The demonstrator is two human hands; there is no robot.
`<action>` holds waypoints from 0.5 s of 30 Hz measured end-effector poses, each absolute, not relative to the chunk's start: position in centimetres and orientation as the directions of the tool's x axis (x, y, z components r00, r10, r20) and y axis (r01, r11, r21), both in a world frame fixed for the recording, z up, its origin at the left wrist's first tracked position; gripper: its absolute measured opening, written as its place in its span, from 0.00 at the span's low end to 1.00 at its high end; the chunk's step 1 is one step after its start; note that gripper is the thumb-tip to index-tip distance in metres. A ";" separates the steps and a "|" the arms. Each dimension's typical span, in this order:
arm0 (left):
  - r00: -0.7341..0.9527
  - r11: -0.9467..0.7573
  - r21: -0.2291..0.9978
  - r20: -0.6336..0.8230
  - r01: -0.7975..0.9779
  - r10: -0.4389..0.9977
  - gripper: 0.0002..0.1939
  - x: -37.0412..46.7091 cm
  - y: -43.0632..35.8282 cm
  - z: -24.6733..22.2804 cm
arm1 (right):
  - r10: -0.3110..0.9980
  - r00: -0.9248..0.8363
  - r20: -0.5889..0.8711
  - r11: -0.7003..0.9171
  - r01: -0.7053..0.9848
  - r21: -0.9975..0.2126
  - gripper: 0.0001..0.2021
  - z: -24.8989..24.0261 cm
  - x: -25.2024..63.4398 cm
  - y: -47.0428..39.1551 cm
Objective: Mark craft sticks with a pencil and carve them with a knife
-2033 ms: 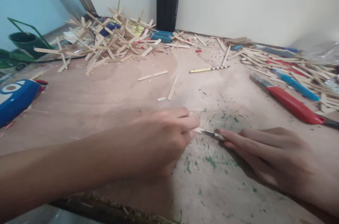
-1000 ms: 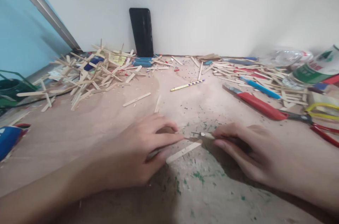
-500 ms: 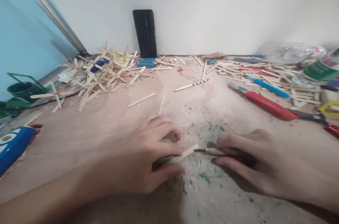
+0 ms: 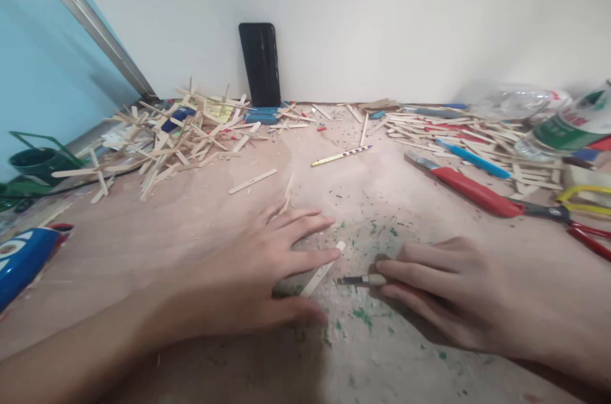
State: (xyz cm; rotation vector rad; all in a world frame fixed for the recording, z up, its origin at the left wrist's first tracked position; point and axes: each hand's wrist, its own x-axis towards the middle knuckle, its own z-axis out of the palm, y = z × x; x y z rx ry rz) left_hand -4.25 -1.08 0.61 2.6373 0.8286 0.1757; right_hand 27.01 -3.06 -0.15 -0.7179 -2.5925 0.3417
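A wooden craft stick (image 4: 322,271) lies slanted on the table beneath my left hand (image 4: 281,264). The fingers of that hand are spread, the index fingertip resting on the stick near its far end. The thumb is apart from it, lower down. My right hand (image 4: 443,289) is closed round the pale handle of a small carving chisel (image 4: 360,280). Its flat metal blade points left, low over the table and a little to the right of the stick. The rest of the handle is hidden inside my fingers.
Heaps of craft sticks lie at the back left (image 4: 172,143) and back right. A black phone (image 4: 260,67) leans on the wall. A pencil (image 4: 341,156), a red-handled knife (image 4: 472,189), a blue pen (image 4: 472,158) and a plastic bottle (image 4: 568,127) lie around. Green shavings (image 4: 363,316) dot the table.
My left fingers have spread and let go of their pinch on the craft stick, which has turned steeper. The chisel blade has come away from the stick's tip and now sits slightly lower.
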 end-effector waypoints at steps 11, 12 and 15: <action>0.769 -0.749 0.406 0.152 0.524 0.621 0.44 -4.1 -1.4 -0.2 | 0.587 -0.746 0.314 0.800 0.473 -0.370 0.12 0.4 25.8 -4.3; 0.762 -0.747 0.410 0.167 0.524 0.626 0.44 -4.0 -1.5 -0.2 | 0.585 -0.745 0.321 0.801 0.471 -0.369 0.12 0.4 25.7 -4.3; 0.780 -0.760 0.393 0.147 0.518 0.608 0.41 -4.2 -1.4 0.0 | 0.594 -0.732 0.333 0.795 0.472 -0.380 0.12 0.2 25.7 -4.1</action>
